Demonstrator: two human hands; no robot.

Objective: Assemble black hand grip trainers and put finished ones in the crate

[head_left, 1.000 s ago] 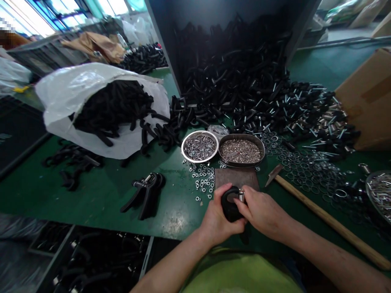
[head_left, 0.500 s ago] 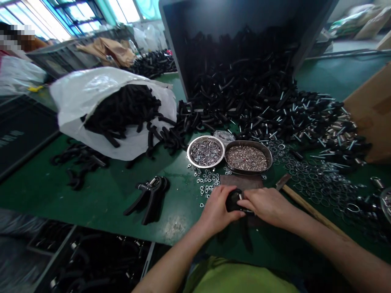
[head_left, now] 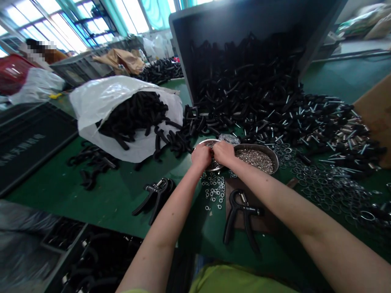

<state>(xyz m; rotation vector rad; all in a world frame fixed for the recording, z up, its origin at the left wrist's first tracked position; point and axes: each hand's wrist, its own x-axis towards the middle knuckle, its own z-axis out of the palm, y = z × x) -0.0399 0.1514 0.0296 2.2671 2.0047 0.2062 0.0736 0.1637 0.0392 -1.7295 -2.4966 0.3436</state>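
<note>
Both of my hands reach into the round metal bowl (head_left: 217, 167) of small metal parts. My left hand (head_left: 201, 156) is at its left side, fingers curled together. My right hand (head_left: 224, 153) is closed beside it, and the fingertips of both meet over the parts. What they pinch is hidden. Nearer to me, a black hand grip strengthener (head_left: 234, 215) with a coil spring lies on a brown pad (head_left: 269, 217), untouched. A second hand grip strengthener (head_left: 160, 195) rests on the green table, left of my left forearm.
An oval tin (head_left: 256, 156) of tiny metal pieces adjoins the bowl. Small rings (head_left: 215, 189) lie in front. Behind are a white sack (head_left: 100, 97) of black handles and a tipped grey crate (head_left: 183, 61). Larger rings (head_left: 317, 183) and a cardboard box (head_left: 374, 118) are right. Another person sits far left.
My hands have let go of the hand grip strengthener, leaving it on the pad, and moved forward into the round bowl. The view has shifted slightly.
</note>
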